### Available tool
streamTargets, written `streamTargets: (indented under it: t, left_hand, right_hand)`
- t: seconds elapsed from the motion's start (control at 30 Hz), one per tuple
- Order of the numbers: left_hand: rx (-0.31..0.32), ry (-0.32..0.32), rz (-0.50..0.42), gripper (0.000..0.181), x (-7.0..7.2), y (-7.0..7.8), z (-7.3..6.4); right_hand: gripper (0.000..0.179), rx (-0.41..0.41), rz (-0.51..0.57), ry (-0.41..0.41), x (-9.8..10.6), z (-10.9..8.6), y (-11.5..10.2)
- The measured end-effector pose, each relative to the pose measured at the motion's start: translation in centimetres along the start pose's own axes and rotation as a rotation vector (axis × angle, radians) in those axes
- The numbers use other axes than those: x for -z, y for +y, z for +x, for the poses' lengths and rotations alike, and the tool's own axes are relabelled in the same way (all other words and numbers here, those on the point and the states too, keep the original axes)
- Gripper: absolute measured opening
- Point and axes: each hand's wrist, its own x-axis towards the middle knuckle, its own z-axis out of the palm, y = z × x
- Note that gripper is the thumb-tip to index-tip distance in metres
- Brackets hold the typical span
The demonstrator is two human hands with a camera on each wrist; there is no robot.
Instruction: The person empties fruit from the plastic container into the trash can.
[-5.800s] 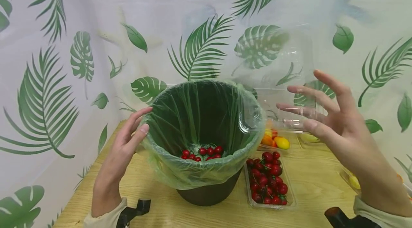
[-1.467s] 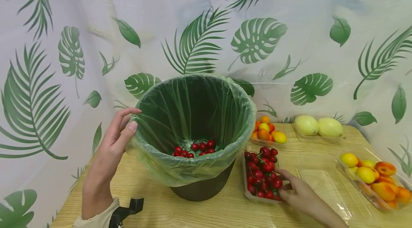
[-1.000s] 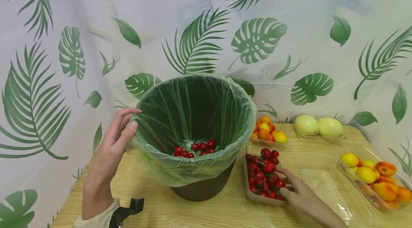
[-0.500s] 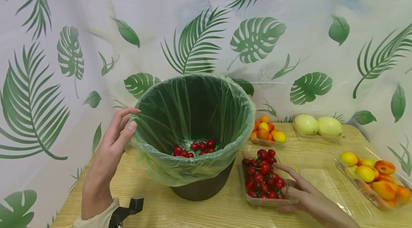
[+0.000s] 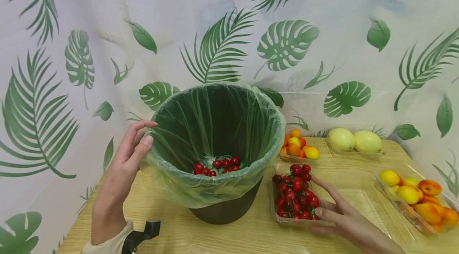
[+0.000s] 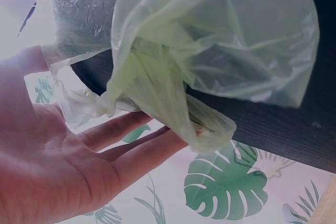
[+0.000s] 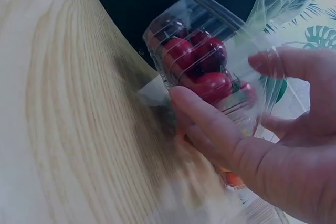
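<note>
My left hand (image 5: 123, 158) touches the left rim of a dark trash bin (image 5: 227, 210) lined with a thin green plastic bag (image 5: 215, 192). In the left wrist view its fingers lie fairly straight against loose folds of the liner (image 6: 210, 45). Several red cherries (image 5: 226, 163) lie on the bag inside the bin. With my right hand (image 5: 346, 216) I hold a clear plastic container (image 5: 287, 220) of cherries (image 5: 295, 194) by its right side. The right wrist view shows thumb and fingers at opposite sides of this container (image 7: 173, 24), which looks raised off the table.
Behind the cherries stands a clear box of small orange and yellow fruits (image 5: 295, 148). Two pale yellow melons (image 5: 355, 141) sit at the back right. A box of apricot-like fruits (image 5: 419, 198) is at the right. Clear plastic (image 5: 362, 198) lies between. A leaf-print curtain (image 5: 222, 27) hangs behind the wooden table (image 5: 172, 234).
Earlier my right hand held up a clear plastic piece; it has come down to the cherry container and now grips it. The container has shifted slightly. My left hand stays at the bin's rim.
</note>
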Motion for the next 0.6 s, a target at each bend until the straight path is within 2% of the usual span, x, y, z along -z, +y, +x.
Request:
streamTargets:
  t: [0.1, 0.23, 0.37, 0.6]
  left_hand:
    - [0.001, 0.002, -0.002, 0.037, -0.1, 0.0, 0.0]
    - [0.002, 0.008, 0.003, 0.037, 0.0, 0.0, -0.1]
    - [0.000, 0.008, 0.001, 0.037, 0.0, -0.1, -0.1]
    - [0.000, 0.004, 0.001, 0.037, -0.1, -0.1, 0.0]
  right_hand:
    - [0.075, -0.001, -0.019, 0.056, -0.3, -0.2, -0.3]
    - [0.071, 0.009, -0.012, 0.107, -0.5, -0.3, -1.0]
    - [0.067, 0.046, 0.038, 0.110, -0.4, -0.6, -1.4]
    - [0.071, 0.152, 0.068, 0.101, 0.4, -1.4, -1.8]
